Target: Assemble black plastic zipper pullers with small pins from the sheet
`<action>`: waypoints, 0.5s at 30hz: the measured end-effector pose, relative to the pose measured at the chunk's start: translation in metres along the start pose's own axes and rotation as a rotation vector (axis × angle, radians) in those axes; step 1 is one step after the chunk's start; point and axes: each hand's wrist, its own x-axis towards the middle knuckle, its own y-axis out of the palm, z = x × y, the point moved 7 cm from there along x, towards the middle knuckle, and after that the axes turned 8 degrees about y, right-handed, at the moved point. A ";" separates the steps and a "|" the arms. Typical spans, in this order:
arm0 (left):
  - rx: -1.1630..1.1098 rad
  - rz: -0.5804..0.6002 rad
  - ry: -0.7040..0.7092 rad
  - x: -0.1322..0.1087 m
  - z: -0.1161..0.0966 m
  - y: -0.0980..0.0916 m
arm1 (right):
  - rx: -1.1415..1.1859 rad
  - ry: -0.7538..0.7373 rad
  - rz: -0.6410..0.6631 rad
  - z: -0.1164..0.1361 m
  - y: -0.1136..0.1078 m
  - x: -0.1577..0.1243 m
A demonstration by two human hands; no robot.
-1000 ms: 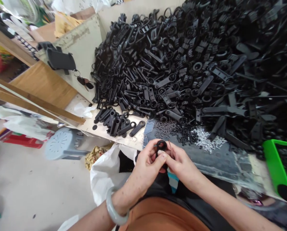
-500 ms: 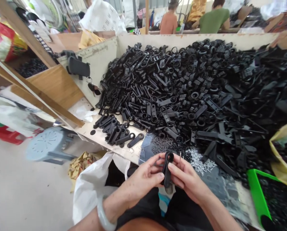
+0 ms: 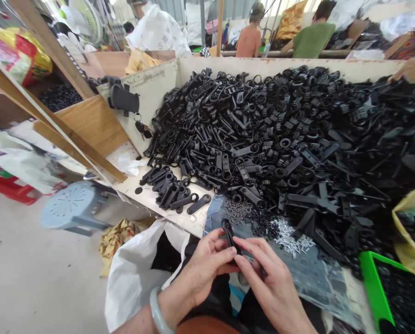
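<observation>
A pale worktop (image 3: pixel 152 204) carries a huge heap of black plastic parts (image 3: pixel 249 120). A white sack (image 3: pixel 129 273) gapes below its front edge, a grey-blue sheet (image 3: pixel 312 278) covers part of the front, a light blue stool (image 3: pixel 68 206) stands on the floor at left, and a green tray (image 3: pixel 370 276) sits at right. The left hand (image 3: pixel 197 269) has its grip closed on a long black piece (image 3: pixel 229 233), tilted, before the sheet. The right hand (image 3: pixel 275 273) touches it with a fingertip; whether its grip pinches cannot be told. Tiny silver pins (image 3: pixel 293 237) lie beyond.
</observation>
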 end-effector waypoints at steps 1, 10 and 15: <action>-0.016 0.001 -0.009 0.000 0.000 0.000 | -0.015 -0.013 0.006 0.001 -0.001 -0.002; -0.059 -0.011 -0.029 -0.002 0.003 -0.001 | 0.003 -0.038 -0.066 -0.001 -0.008 -0.002; -0.063 -0.021 -0.020 -0.004 0.003 -0.002 | 0.006 -0.027 -0.074 -0.004 -0.007 -0.002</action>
